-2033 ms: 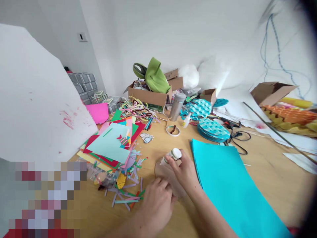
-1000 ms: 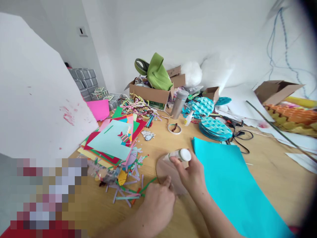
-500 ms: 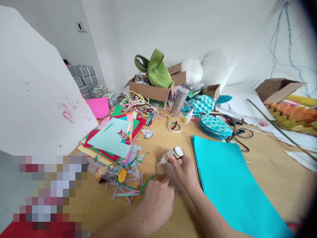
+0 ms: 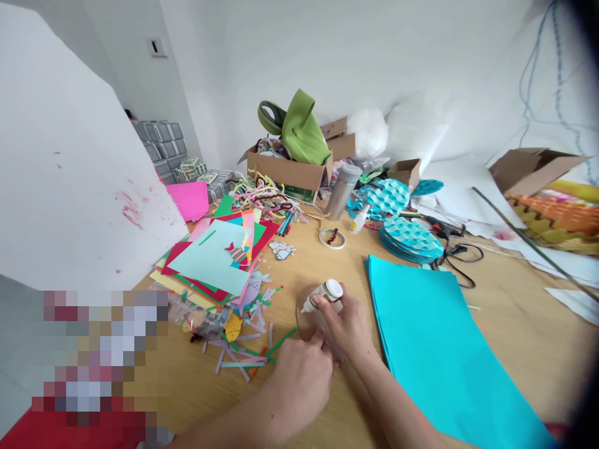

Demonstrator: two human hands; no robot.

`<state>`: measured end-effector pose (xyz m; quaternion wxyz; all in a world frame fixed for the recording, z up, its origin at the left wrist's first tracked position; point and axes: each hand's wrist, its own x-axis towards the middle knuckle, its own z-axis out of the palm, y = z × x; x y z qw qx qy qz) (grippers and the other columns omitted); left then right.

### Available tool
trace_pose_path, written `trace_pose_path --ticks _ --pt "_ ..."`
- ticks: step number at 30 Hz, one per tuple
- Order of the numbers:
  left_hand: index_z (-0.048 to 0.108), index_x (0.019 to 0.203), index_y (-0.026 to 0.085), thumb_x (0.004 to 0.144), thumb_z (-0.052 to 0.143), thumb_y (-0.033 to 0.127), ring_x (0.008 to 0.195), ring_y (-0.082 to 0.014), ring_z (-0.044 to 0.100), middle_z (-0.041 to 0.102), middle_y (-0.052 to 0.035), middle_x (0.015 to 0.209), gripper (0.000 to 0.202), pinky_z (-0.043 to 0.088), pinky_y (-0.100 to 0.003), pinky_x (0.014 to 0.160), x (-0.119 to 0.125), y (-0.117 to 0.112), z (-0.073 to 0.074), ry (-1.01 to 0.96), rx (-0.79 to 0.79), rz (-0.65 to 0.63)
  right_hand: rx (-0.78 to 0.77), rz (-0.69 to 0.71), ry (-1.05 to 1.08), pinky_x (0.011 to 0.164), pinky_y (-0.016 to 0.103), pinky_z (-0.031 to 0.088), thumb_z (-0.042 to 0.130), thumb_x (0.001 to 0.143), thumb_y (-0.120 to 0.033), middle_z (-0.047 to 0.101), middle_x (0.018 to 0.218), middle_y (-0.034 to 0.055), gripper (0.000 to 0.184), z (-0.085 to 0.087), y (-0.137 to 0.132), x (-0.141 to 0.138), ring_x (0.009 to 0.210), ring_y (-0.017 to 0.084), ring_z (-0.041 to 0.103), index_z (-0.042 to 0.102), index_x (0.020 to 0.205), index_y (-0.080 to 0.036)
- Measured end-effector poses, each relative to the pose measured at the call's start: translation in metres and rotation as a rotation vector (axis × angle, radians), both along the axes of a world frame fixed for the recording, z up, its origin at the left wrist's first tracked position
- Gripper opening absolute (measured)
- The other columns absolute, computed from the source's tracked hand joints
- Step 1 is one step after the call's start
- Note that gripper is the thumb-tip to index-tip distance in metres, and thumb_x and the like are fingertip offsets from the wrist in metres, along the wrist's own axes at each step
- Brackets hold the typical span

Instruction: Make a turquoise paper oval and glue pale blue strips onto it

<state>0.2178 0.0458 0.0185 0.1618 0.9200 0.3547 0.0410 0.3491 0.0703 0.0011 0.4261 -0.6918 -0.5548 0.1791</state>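
head view: your right hand (image 4: 350, 324) wraps its fingers round the tilted bottle (image 4: 327, 292) over the disc (image 4: 307, 323), left of blue sheets (image 4: 435, 337); squeeze lightly, bracing the disc with your left hand (image 4: 302, 377), its grip unclear.

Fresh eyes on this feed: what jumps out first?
The big turquoise sheets at right would likely draw the eye first. Next comes the bright green fabric sticking up from the cardboard box at the back. Front and centre, the right hand holds a white bottle tilted over a brownish round piece.
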Motion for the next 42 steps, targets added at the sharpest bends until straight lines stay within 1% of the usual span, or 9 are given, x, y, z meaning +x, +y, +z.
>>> trace_pose_path --ticks 6,12,17,23,28,33,36,42 --pt "0.063 0.118 0.016 0.095 0.047 0.017 0.083 -0.0268 0.070 0.069 -0.0088 0.112 0.029 0.058 -0.037 0.059 0.0007 0.0000 0.0043 0.022 -0.019 0.008 0.029 0.017 -0.044 0.060 0.029 0.034 0.055 0.086 -0.052 0.059 0.069 0.0017 0.033 -0.0041 -0.0005 0.0000 0.064 0.018 0.052 0.048 0.076 -0.021" --pt "0.064 0.115 0.016 0.094 0.047 0.016 0.082 -0.0262 0.070 0.070 -0.0077 0.110 0.027 0.056 -0.036 0.059 0.0003 -0.0006 0.0045 0.019 -0.021 0.010 0.036 0.027 -0.068 0.061 0.029 0.035 0.054 0.088 -0.052 0.059 0.071 0.0015 0.033 -0.0071 -0.0014 -0.0001 0.066 0.018 0.053 0.048 0.077 -0.022" --pt "0.065 0.113 0.015 0.094 0.048 0.017 0.082 -0.0260 0.070 0.070 -0.0086 0.109 0.025 0.056 -0.035 0.061 0.0004 -0.0003 0.0052 0.027 -0.038 0.022 0.039 0.034 -0.086 0.060 0.028 0.035 0.053 0.089 -0.053 0.059 0.073 0.0014 0.034 -0.0083 -0.0017 -0.0015 0.067 0.018 0.052 0.048 0.078 -0.022" --pt "0.065 0.112 0.014 0.094 0.047 0.016 0.083 -0.0265 0.070 0.070 -0.0100 0.109 0.026 0.055 -0.034 0.061 -0.0001 -0.0003 0.0059 0.028 -0.027 0.012 0.054 0.061 -0.102 0.059 0.028 0.035 0.054 0.089 -0.052 0.057 0.071 0.0010 0.034 -0.0071 -0.0012 -0.0038 0.066 0.018 0.052 0.046 0.076 -0.022" --pt "0.066 0.110 0.014 0.093 0.047 0.014 0.081 -0.0255 0.070 0.070 -0.0103 0.106 0.026 0.055 -0.034 0.061 -0.0001 -0.0007 0.0035 0.032 -0.031 0.019 0.090 0.064 -0.086 0.061 0.028 0.036 0.054 0.089 -0.050 0.059 0.073 0.0015 0.031 -0.0066 0.0002 -0.0054 0.068 0.018 0.053 0.048 0.078 -0.021" --pt "0.066 0.109 0.013 0.092 0.047 0.013 0.081 -0.0272 0.070 0.070 -0.0108 0.105 0.026 0.056 -0.036 0.061 -0.0003 -0.0008 0.0022 0.034 -0.019 -0.002 0.087 0.077 -0.086 0.061 0.028 0.037 0.056 0.089 -0.049 0.059 0.072 0.0012 0.031 -0.0069 0.0006 -0.0062 0.068 0.018 0.053 0.049 0.077 -0.021" --pt "0.066 0.110 0.013 0.092 0.046 0.013 0.079 -0.0264 0.070 0.070 -0.0113 0.104 0.027 0.056 -0.036 0.062 -0.0004 -0.0009 0.0018 0.037 -0.030 0.003 0.100 0.080 -0.068 0.062 0.028 0.037 0.055 0.090 -0.048 0.061 0.076 0.0021 0.029 -0.0067 0.0011 -0.0070 0.070 0.018 0.055 0.051 0.080 -0.021" --pt "0.065 0.110 0.013 0.092 0.046 0.013 0.080 -0.0258 0.070 0.070 -0.0116 0.104 0.026 0.055 -0.035 0.062 -0.0006 -0.0011 0.0001 0.029 -0.035 0.008 0.093 0.089 -0.082 0.061 0.029 0.037 0.056 0.089 -0.049 0.060 0.074 0.0015 0.030 -0.0061 0.0014 -0.0072 0.070 0.018 0.054 0.051 0.079 -0.021"
